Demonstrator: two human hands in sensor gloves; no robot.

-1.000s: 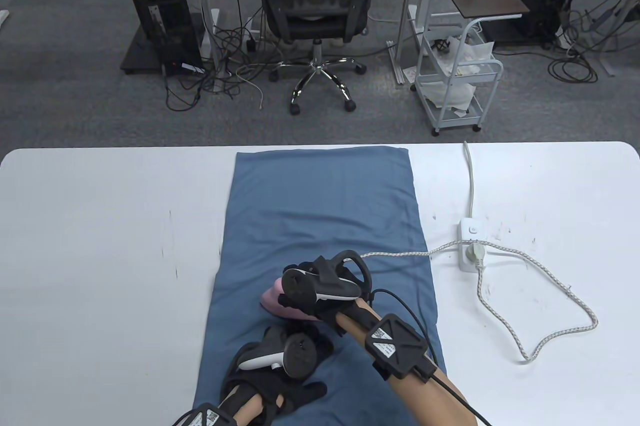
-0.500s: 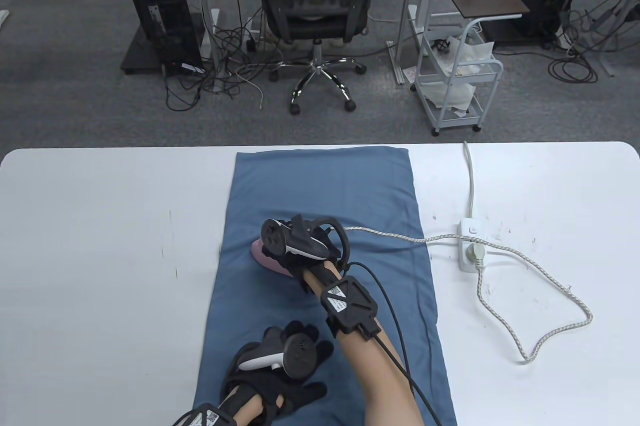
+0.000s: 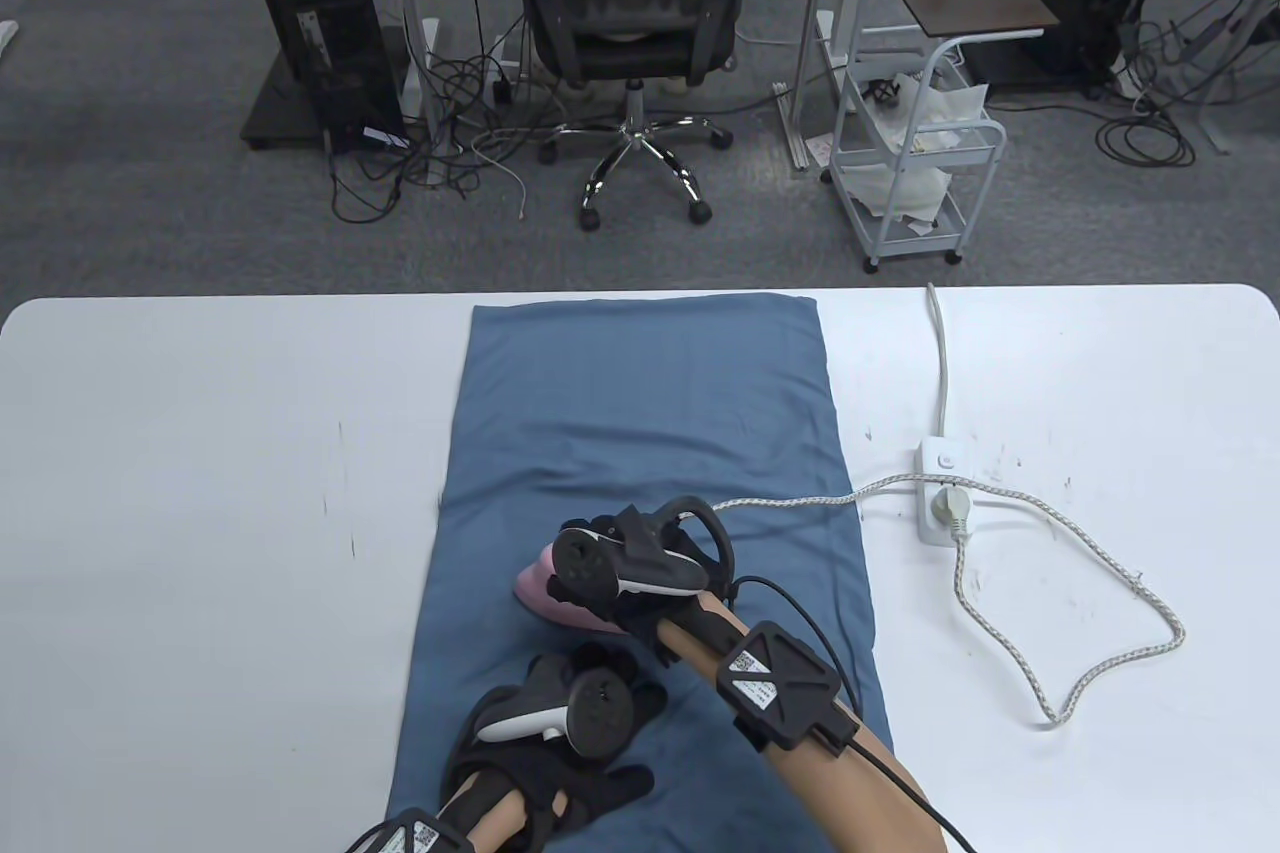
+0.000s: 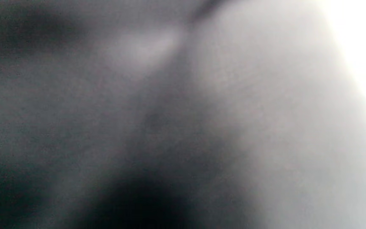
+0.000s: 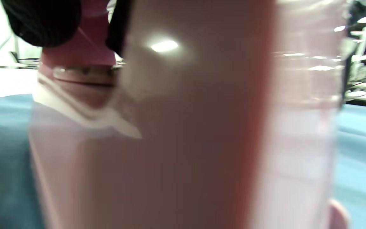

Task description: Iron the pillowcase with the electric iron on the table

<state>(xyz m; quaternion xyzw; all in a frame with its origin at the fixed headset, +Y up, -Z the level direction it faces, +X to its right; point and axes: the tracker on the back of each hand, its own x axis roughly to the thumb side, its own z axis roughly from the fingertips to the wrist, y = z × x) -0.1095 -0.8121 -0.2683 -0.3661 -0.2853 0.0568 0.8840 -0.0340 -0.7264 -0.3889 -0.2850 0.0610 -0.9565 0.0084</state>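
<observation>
Right now your right hand (image 3: 640, 568) grips the pink iron (image 3: 545, 591), fingers wrapped around its handle, with the soleplate down on the blue pillowcase (image 3: 640, 413). The iron sits in the near half of the cloth, a little left of its centre line, nose pointing toward the left edge. In the right wrist view the iron's pink body (image 5: 183, 127) fills nearly the whole picture, your dark gloved fingers (image 5: 43, 19) curl over the handle at the top left, and blue cloth shows on either side.

Your left hand (image 3: 560, 723) rests on the pillowcase near its near edge, just in front of the iron, fingers spread and the palm down, pressing the cloth to the white bench (image 3: 200, 453). The left wrist view is only a grey blur, so nothing can be read from it.

The pillowcase lies lengthwise away from you in the middle of the bench, with a few soft creases across its middle. The iron's braided cord (image 3: 800, 501) runs right from the iron to the white power strip (image 3: 942, 491), then loops over the bench on the right.
</observation>
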